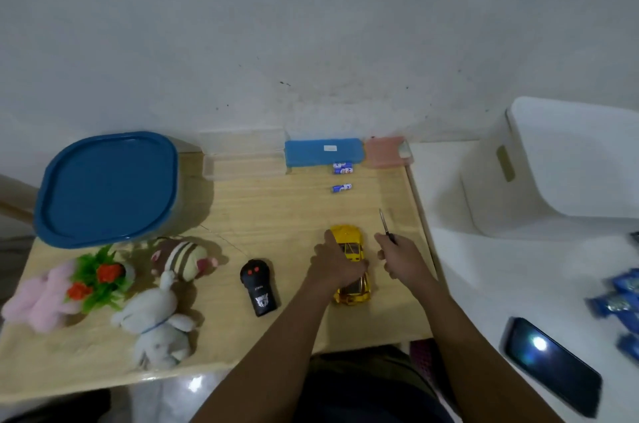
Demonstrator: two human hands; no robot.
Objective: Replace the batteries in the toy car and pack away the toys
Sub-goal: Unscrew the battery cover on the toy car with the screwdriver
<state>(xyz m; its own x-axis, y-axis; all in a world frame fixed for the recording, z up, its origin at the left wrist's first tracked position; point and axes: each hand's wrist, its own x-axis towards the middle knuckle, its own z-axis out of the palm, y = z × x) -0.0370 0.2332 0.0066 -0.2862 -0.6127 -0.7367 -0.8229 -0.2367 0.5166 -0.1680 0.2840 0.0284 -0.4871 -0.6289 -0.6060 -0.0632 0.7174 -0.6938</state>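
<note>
Pale plaster wall runs behind a small wooden table (276, 215), and most of what you need sits on it. At the far left stands a blue-lidded container (107, 187), lid on, likely where the toys will end up. In front of it lie 3 plush toys (155, 325) and a plastic plant (100, 280), not yet packed. Next comes the black remote control (258, 287), lying flat.

Right of the remote, your left hand (337, 265) lies over the yellow toy car (346, 235) near the table's front right. Its fingers curl over the body and pin it down, probably so you can turn it over. The car sits roof up, so the underside hatch is hidden. Its long axis runs away from you toward the wall, tilted slightly; I cannot tell which end is the nose.

Beyond the car, 3 blue batteries (341, 188) lie crosswise near a blue case (323, 152) at the wall — handy spares, well apart from your hands.

Your right hand (403, 258) hovers just beside the car, fingers wrapped round the handle of a screwdriver (384, 223). Its shaft points away from you, ready for the hatch screw.

Off the table to the right stand a white bin (553, 166) and a dark phone (553, 363).
</note>
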